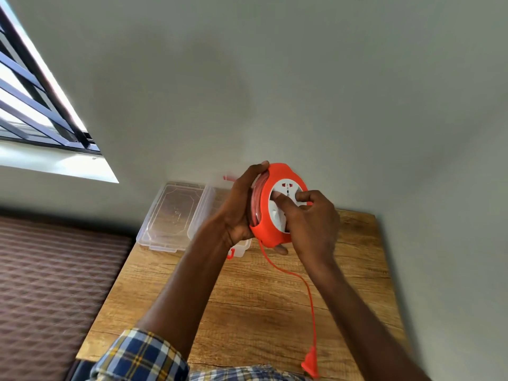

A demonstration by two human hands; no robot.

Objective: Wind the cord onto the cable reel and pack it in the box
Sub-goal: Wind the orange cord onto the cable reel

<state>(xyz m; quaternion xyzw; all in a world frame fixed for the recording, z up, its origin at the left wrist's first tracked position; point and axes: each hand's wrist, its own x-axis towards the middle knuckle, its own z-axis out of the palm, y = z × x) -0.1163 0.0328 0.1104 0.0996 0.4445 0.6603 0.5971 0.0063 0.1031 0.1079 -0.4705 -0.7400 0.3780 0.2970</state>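
Plastic makes up the orange cable reel point(277, 204), so it looks hard and light, easy for one hand to hold up. It is held in the air above the far end of the wooden table point(247, 298), near the wall. The best place to take hold looks like the round rim, because the white socket face point(283, 207) in the middle has to turn. The orange cord point(301, 281) is thin and bendy. It hangs from the reel at about 6 o'clock and drops toward the near edge of the table, where the orange plug point(310, 362) rests. A loose cord like this could swing or snag, so it may need a slow, steady wind. The left hand point(242, 204) grips the reel from the 9 o'clock side, with the fingers curled around the rim and the thumb up near 11 o'clock. The right hand point(310, 218) is on the white face, with its fingers bent and pressing into it, as if to turn it. Most of the cord looks wound up already, but a good bit is still out. The clear plastic box point(176, 215) lies open on the table at 9 o'clock from the reel, with nothing packed in it that can be seen.
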